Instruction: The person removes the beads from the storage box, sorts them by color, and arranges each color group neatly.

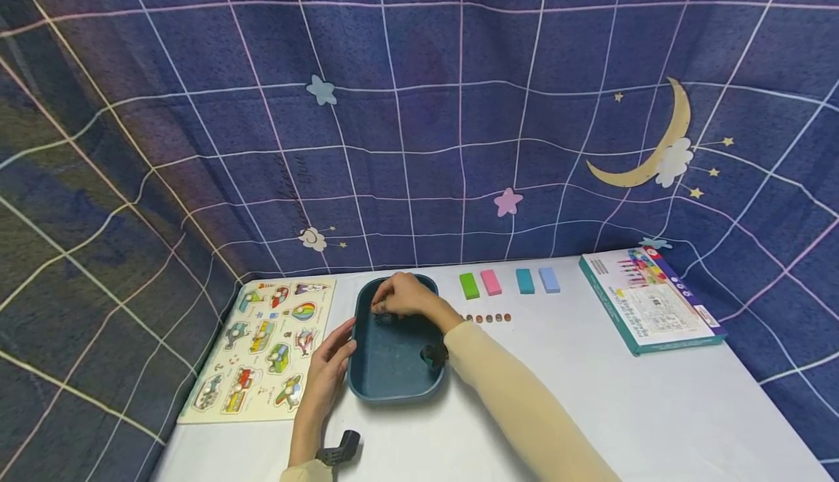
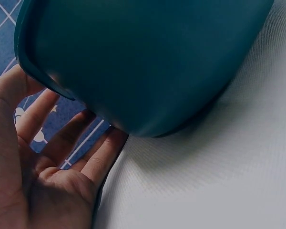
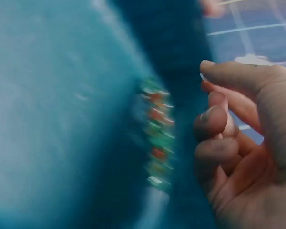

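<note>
Currently, head view: a dark teal tray [image 1: 393, 387] is seen on the white table [image 1: 590, 394], between a wooden peg puzzle [image 1: 262, 347] on the left and a row of four coloured blocks [image 1: 507, 282] at the far right of it. The left hand [image 1: 328, 373] is laid with relaxed, straight fingers against the tray's left rim, steadying it. The right hand [image 1: 403, 296] is reached into the tray's far end, fingers curled over a small dark item [image 1: 383, 317]; whether that item is actually gripped cannot be told. A second dark piece [image 1: 432, 354] is seen at the near right inside the tray. Small brown beads [image 1: 488, 318] are lined up just right of the tray. A boxed set [image 1: 649, 298] is seen at far right.

Left wrist view: open fingers [image 2: 62, 143] are shown touching the tray wall [image 2: 143, 67]; nothing is clasped.

Right wrist view: heavily blurred. Curled fingers [image 3: 219, 124] are seen just beside a string of red and green bits [image 3: 157, 129] lying in the tray; contact cannot be confirmed.

Progress, judged: pickup from the tray is under way, not completed; at least one other piece is left inside.
</note>
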`<action>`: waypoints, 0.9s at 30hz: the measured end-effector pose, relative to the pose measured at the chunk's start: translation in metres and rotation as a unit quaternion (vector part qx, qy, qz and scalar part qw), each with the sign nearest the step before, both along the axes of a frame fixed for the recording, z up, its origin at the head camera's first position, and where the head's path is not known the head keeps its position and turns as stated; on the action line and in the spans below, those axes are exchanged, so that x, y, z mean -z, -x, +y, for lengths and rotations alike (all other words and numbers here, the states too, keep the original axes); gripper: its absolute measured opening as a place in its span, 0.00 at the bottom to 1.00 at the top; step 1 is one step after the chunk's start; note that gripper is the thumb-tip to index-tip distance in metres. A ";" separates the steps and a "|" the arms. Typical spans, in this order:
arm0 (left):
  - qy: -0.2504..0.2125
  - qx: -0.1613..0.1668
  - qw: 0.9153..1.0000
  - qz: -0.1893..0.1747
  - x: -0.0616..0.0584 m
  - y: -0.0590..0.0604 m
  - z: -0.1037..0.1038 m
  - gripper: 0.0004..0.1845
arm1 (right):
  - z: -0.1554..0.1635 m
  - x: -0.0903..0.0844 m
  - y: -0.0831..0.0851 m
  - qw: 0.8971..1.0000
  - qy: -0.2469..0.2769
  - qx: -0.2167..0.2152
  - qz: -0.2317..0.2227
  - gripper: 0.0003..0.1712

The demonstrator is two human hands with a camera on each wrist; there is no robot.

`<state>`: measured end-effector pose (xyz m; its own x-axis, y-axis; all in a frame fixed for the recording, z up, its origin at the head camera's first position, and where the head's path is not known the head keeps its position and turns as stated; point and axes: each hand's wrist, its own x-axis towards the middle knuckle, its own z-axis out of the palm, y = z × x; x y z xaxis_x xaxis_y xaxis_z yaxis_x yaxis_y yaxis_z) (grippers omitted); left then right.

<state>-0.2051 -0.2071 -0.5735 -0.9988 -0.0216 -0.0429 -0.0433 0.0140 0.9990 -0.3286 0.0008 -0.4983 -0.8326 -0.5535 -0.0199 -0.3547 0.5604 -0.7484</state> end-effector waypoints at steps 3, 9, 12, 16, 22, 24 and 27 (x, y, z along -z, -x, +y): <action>0.006 -0.004 1.000 -0.003 0.000 0.000 0.002 0.27 | 0.023 -0.018 0.002 0.999 0.027 -0.018 0.010 0.09; 0.005 -0.011 1.000 -0.003 0.001 0.000 0.003 0.27 | 0.087 -0.038 -0.004 0.998 0.042 0.008 0.051 0.09; 0.005 -0.014 1.000 0.000 0.001 -0.002 0.003 0.27 | 0.128 -0.027 -0.011 0.996 0.042 0.033 0.066 0.08; 0.010 -0.013 1.000 -0.003 0.002 -0.003 0.003 0.27 | 0.182 0.000 -0.023 0.994 0.046 0.078 0.059 0.06; 0.014 -0.017 1.000 0.002 -0.002 -0.003 0.001 0.26 | 0.243 0.033 -0.041 0.991 0.023 0.127 0.047 0.16; 0.013 -0.015 1.000 0.000 -0.002 -0.002 0.001 0.27 | 0.255 0.039 -0.046 0.990 0.012 0.133 0.048 0.16; 0.016 -0.011 1.000 -0.003 -0.003 -0.002 0.001 0.27 | 0.265 0.045 -0.051 0.990 0.003 0.126 0.059 0.17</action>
<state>-0.2035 -0.2058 -0.5709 -0.9979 -0.0454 -0.0472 -0.0492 0.0450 0.9978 -0.2776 0.2658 -0.5431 -0.9407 -0.3272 0.0894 -0.2895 0.6374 -0.7141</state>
